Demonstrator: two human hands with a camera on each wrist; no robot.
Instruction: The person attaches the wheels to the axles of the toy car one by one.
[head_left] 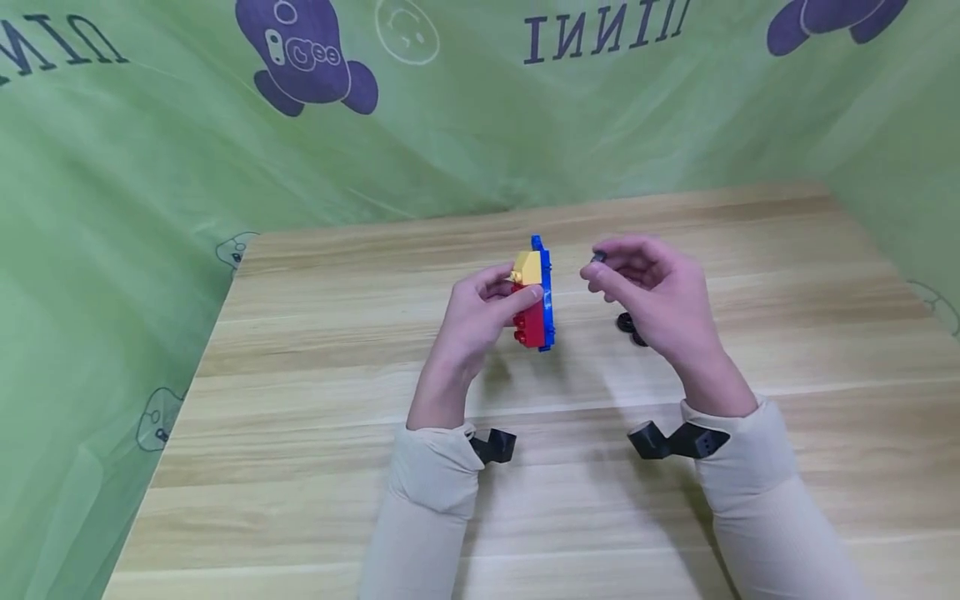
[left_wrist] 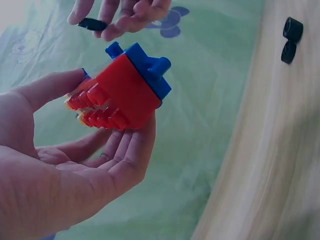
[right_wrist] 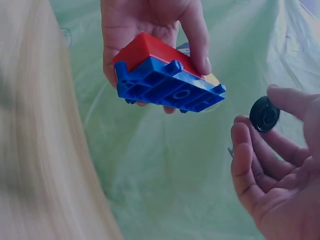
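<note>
Pale sleeves are closest, coming in from the near edge, each with a small black camera strapped at the wrist. Both forearms reach forward, hands angled in toward each other and held up off the table.

Left hand has a solid grip on the toy: thumb laid across the near side, fingers wrapped round behind. So the toy's up in the air around mid-table, tipped on its side, with its blue base facing right and the studs facing left. Red brick on the near end, yellow brick on the far end. Stubby blue pegs stick out along the base.

Right hand is over to the right, with a narrow pinch, thumb against fingertips, on one black wheel. Other fingers are loosely curled. Wheel and toy are near each other but apart.

Two spare wheels sit together on the table, partly tucked behind the right hand from the head view. Green printed cloth hangs along the far side.
</note>
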